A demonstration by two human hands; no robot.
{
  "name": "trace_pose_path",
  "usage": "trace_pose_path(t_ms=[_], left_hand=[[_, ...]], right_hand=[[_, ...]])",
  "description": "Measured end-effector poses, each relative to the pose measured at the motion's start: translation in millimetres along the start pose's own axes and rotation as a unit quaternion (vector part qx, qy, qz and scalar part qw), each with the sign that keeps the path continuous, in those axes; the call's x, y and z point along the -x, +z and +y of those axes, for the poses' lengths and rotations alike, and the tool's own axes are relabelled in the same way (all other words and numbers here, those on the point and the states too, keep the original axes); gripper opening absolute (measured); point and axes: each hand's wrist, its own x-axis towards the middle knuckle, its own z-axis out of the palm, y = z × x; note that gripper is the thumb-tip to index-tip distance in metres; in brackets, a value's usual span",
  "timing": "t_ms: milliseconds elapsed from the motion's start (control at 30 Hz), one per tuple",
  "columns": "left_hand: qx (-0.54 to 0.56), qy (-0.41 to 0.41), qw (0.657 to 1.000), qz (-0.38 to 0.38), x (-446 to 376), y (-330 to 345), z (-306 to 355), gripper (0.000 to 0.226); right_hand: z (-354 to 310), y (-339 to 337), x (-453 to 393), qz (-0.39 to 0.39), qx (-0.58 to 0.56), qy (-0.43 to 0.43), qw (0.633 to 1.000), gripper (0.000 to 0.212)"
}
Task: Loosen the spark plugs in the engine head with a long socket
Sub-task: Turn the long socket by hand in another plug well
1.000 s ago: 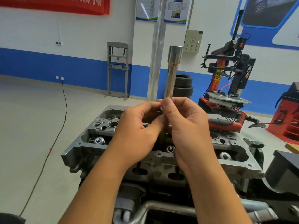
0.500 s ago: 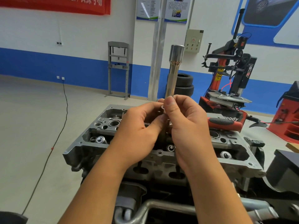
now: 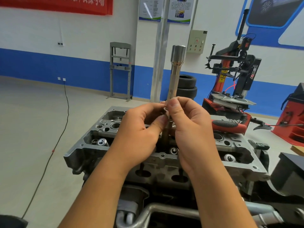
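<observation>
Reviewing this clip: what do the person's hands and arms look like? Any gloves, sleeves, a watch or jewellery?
Both are bare. The left hand and right hand wear no gloves, and no rings show. Both forearms are uncovered down to the frame's bottom edge, with no sleeve, watch or wristband in view. The fingernails are short and unpainted.

wall point(image 3: 74, 33) white w/ blue band | grey floor point(image 3: 32, 120) | stacked tyres point(image 3: 187, 87) by wall

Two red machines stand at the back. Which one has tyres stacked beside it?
The nearer red tyre machine, with the tall black arm, right of the long socket. The stacked tyres sit at its left; the red machine at the right edge has none.
</observation>
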Motion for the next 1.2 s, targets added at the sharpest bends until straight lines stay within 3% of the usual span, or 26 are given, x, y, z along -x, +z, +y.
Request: trace_pose_path(t_ms=[200, 400, 567, 700, 900, 1033, 1200], left_hand=[[-0.029, 0.007, 0.998, 0.059, 0.8, 3.7, -1.7, 0.018], [-0.007, 0.004, 0.999, -0.034, 0.0, 0.7, 2.2, 0.028], [-0.04, -0.006, 0.998, 0.052, 0.6, 4.0, 1.0, 0.023], [-0.026, -0.017, 0.996, 0.089, 1.4, 4.6, 1.7, 0.035], [-0.034, 0.029, 0.998, 0.042, 2.4, 3.8, 1.0, 0.019], [-0.014, 0.023, 0.999, -0.025, 1.7, -0.4, 0.2, 0.027], [-0.023, 0.017, 0.999, 0.017, 1.9, 1.4, -0.4, 0.025]], right_hand=[[-3.0, 0.5, 1.3, 0.01, -0.018, 0.005, 1.0, 0.018], [-1.7, 0.5, 0.5, 0.0, -0.01, 0.009, 1.0, 0.015], [-3.4, 0.8, 1.4, 0.012, -0.026, 0.011, 1.0, 0.013], [-3.8, -0.1, 1.4, 0.015, -0.034, 0.003, 0.999, 0.016], [-2.2, -0.6, 2.2, -0.003, -0.028, -0.005, 1.0, 0.015], [-0.8, -0.9, 0.4, 0.005, -0.013, 0.004, 1.0, 0.008], [-0.4, 0.4, 0.9, 0.0, 0.008, 0.014, 1.0, 0.012]])
